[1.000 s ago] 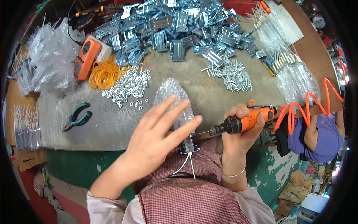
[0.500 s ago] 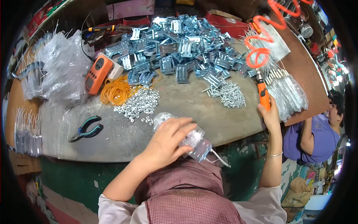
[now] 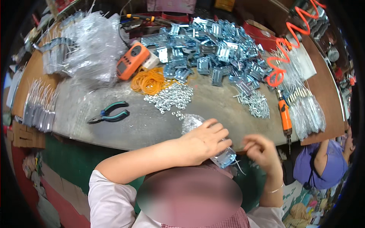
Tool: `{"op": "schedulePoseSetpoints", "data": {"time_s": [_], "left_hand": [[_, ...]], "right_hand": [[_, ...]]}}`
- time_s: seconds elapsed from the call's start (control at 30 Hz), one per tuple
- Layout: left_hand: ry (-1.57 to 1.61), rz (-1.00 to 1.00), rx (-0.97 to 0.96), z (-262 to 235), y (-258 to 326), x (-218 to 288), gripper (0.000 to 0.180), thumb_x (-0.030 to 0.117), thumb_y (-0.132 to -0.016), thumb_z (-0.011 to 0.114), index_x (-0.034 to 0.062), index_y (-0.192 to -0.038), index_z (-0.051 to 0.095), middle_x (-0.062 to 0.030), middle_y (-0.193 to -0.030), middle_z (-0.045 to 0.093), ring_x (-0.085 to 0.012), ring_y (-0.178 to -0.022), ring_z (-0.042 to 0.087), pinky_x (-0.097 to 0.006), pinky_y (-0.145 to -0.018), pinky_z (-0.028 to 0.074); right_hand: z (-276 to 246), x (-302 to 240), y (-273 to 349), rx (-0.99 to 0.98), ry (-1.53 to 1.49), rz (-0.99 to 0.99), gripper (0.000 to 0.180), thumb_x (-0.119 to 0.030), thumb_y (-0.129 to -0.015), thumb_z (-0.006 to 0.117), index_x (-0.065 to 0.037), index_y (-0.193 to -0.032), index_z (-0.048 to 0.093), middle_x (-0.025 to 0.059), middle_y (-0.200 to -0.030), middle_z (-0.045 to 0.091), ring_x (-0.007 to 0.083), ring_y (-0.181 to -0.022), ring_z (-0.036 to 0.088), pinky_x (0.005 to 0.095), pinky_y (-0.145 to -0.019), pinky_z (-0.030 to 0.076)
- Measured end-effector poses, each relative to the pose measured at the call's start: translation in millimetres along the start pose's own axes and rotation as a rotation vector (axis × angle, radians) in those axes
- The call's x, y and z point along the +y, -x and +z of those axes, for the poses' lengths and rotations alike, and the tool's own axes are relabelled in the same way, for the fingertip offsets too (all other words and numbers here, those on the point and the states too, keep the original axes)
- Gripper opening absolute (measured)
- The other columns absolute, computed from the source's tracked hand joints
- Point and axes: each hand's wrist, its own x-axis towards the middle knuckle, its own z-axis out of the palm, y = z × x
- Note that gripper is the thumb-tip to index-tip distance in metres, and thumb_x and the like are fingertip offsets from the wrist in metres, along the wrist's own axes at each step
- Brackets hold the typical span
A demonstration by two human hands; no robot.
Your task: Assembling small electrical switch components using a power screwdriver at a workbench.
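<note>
My left hand (image 3: 207, 142) is closed over a part wrapped in clear plastic (image 3: 191, 123), at the front edge of the table. From the part's near end stick out a blue-silver metal bracket (image 3: 225, 158) and a white wire (image 3: 240, 167). My right hand (image 3: 263, 154) is in the air just right of the bracket, its fingers bent and blurred by motion; I see nothing in it. Beyond it an orange power screwdriver (image 3: 284, 115) hangs, bit down, from a coiled orange hose (image 3: 279, 60).
Metal brackets (image 3: 216, 76) are heaped at the back, with screws (image 3: 258, 105), nuts (image 3: 169, 97) and rubber bands (image 3: 147, 81) before them. Pliers (image 3: 110, 114) lie at left, near an orange meter (image 3: 133, 60). Bagged parts (image 3: 93, 49) flank the table. A person in purple (image 3: 323, 165) sits at right.
My right hand has let go of the power screwdriver and come left and down toward the wrapped part. My left hand stays on the part. The whole view has shifted.
</note>
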Motion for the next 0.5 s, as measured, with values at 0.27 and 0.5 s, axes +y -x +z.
{"op": "schedulePoseSetpoints", "data": {"time_s": [0.27, 0.5], "left_hand": [[-0.372, -0.031, 0.253, -58, 9, 28, 0.044, 0.012, -0.074, 0.055, 0.0032, -0.117, 0.054, -0.011, -0.108, 0.054, -0.026, -0.106, 0.053, -0.045, -0.098, 0.037], [-0.147, -0.146, 0.236, -26, 45, 10, 0.042, 0.009, -0.067, 0.061, 0.0038, -0.109, 0.059, -0.0085, -0.097, 0.059, -0.0261, -0.091, 0.058, -0.038, -0.082, 0.047]], "right_hand": [[44, -28, -11, -0.332, -0.477, 0.133, 0.044, -0.003, -0.076, 0.07, 0.006, -0.115, 0.051, 0.0102, -0.101, 0.061, 0.0122, -0.09, 0.059, 0.0261, -0.069, 0.05], [84, -12, -23, -0.607, -0.954, 0.252, 0.048, -0.036, -0.092, 0.05, 0.004, -0.118, 0.049, 0.0188, -0.103, 0.062, 0.0198, -0.08, 0.064, 0.0257, -0.062, 0.052]]}}
